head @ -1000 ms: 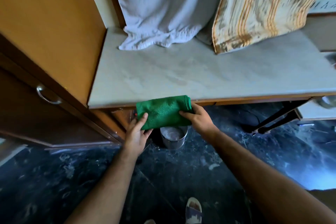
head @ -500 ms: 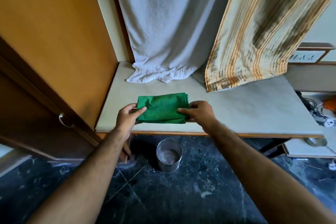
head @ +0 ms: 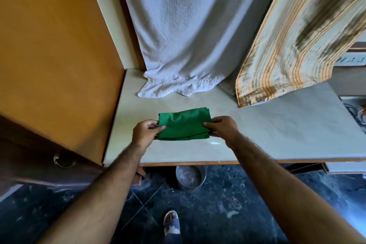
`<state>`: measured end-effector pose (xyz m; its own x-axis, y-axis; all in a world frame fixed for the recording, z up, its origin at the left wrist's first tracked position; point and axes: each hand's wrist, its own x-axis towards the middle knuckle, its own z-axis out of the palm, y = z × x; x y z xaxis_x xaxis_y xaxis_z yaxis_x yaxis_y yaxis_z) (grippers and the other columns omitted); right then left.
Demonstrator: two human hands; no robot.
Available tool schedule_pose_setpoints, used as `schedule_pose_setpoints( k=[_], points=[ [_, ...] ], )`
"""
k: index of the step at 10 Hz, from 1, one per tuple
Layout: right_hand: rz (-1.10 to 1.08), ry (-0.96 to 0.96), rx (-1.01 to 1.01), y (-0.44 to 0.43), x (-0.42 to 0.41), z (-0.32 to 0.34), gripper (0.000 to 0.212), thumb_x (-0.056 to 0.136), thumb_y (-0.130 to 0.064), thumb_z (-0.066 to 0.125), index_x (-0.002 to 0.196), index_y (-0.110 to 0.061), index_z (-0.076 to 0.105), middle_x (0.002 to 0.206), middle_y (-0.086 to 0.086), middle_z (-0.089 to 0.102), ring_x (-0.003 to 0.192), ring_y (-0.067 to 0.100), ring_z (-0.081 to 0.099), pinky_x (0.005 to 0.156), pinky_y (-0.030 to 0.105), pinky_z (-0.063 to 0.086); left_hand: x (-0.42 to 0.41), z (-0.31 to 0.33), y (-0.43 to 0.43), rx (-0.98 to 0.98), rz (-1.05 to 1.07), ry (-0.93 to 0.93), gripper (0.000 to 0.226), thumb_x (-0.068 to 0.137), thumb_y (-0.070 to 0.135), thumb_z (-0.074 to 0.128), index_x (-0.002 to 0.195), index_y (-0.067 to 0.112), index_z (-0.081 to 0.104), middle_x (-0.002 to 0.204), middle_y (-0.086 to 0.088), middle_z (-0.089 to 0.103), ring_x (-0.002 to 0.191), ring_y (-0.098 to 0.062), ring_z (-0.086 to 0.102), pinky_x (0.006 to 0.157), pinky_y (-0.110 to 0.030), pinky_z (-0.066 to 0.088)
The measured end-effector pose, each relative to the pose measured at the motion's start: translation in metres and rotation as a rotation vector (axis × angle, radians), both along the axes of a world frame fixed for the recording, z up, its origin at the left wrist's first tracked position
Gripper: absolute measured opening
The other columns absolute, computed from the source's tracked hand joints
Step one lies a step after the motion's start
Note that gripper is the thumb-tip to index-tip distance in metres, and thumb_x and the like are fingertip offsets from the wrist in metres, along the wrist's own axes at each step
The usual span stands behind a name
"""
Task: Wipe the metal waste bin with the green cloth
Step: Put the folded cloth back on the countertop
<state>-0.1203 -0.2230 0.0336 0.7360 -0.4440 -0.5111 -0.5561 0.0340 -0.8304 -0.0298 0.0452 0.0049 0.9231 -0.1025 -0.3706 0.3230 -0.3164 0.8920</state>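
The folded green cloth (head: 183, 124) lies low over the pale stone table top (head: 277, 125), held at both ends. My left hand (head: 145, 132) pinches its left edge and my right hand (head: 222, 128) pinches its right edge. The round metal waste bin (head: 190, 177) stands on the dark floor below the table's front edge, open side up, its far rim hidden by the table. Both hands are well above it and apart from it.
A white towel (head: 178, 35) and a striped orange cloth (head: 297, 35) hang down onto the back of the table. An orange wooden door (head: 55, 45) with a metal ring handle (head: 63, 161) stands at the left. My sandalled foot (head: 171, 222) is on the floor.
Both hands carried the green cloth up from beside the bin, past the table's front edge and onto the table top. The view tilted upward, so the bin now sits lower in frame.
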Motion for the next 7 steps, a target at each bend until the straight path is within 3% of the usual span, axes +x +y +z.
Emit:
schedule_pose_setpoints(
  k=[1, 2, 3, 4, 5, 6, 7],
  points=[
    [-0.044, 0.053, -0.072, -0.001, 0.009, -0.019, 0.018, 0.066, -0.012, 0.092, 0.066, -0.011, 0.074, 0.068, 0.007, 0.076, 0.066, 0.024, 0.077, 0.062, 0.032, 0.064, 0.016, -0.014, -0.007, 0.122, -0.01, -0.023, 0.039, 0.071, 0.018, 0.087, 0.104, 0.002, 0.075, 0.095, -0.013, 0.076, 0.092, -0.03, 0.074, 0.089, -0.043, 0.06],
    [-0.051, 0.105, -0.124, -0.003, 0.017, -0.041, 0.019, 0.066, -0.014, 0.092, 0.065, -0.013, 0.073, 0.069, 0.006, 0.076, 0.063, 0.02, 0.076, 0.063, 0.032, 0.064, 0.028, -0.031, -0.017, 0.213, -0.055, -0.058, 0.039, 0.07, 0.022, 0.088, 0.104, 0.004, 0.078, 0.1, -0.011, 0.079, 0.083, -0.015, 0.071, 0.077, -0.017, 0.055],
    [-0.001, 0.16, -0.231, -0.007, 0.026, -0.061, 0.018, 0.069, -0.02, 0.09, 0.065, -0.016, 0.073, 0.07, 0.004, 0.076, 0.065, 0.019, 0.076, 0.067, 0.033, 0.065, 0.033, -0.045, -0.027, 0.28, -0.074, -0.073, 0.039, 0.072, 0.022, 0.087, 0.104, 0.003, 0.078, 0.103, -0.012, 0.079, 0.085, -0.013, 0.07, 0.075, -0.012, 0.05],
    [0.06, 0.196, -0.353, -0.008, 0.029, -0.072, 0.021, 0.071, -0.027, 0.088, 0.062, -0.021, 0.07, 0.066, -0.002, 0.072, 0.063, 0.015, 0.072, 0.059, 0.026, 0.059, 0.032, -0.053, -0.035, 0.333, -0.081, -0.089, 0.042, 0.072, 0.021, 0.087, 0.108, 0.001, 0.076, 0.106, -0.015, 0.078, 0.091, -0.015, 0.069, 0.085, -0.019, 0.047],
    [0.101, 0.199, -0.45, -0.009, 0.032, -0.078, 0.023, 0.071, -0.031, 0.087, 0.062, -0.023, 0.067, 0.064, -0.006, 0.068, 0.061, 0.012, 0.065, 0.05, 0.02, 0.044, 0.033, -0.057, -0.039, 0.4, -0.074, -0.123, 0.041, 0.073, 0.022, 0.086, 0.106, 0.0, 0.076, 0.102, -0.017, 0.078, 0.087, -0.02, 0.07, 0.081, -0.02, 0.046],
    [0.176, 0.216, -0.521, -0.014, 0.037, -0.081, 0.024, 0.072, -0.031, 0.086, 0.078, -0.017, 0.067, 0.08, 0.003, 0.072, 0.074, 0.02, 0.065, 0.06, 0.026, 0.046, 0.031, -0.058, -0.041, 0.51, -0.135, -0.171, 0.032, 0.074, 0.025, 0.085, 0.097, 0.004, 0.075, 0.093, -0.014, 0.078, 0.077, -0.017, 0.065, 0.073, -0.024, 0.049],
    [0.258, 0.258, -0.645, -0.015, 0.042, -0.068, 0.044, 0.074, -0.037, 0.083, 0.098, -0.011, 0.057, 0.099, 0.008, 0.066, 0.091, 0.027, 0.063, 0.066, 0.034, 0.047, 0.033, -0.042, -0.044, 0.747, -0.288, -0.188, 0.035, 0.079, 0.041, 0.078, 0.098, 0.013, 0.068, 0.096, -0.008, 0.075, 0.083, -0.026, 0.068, 0.07, -0.034, 0.055]
  ],
)
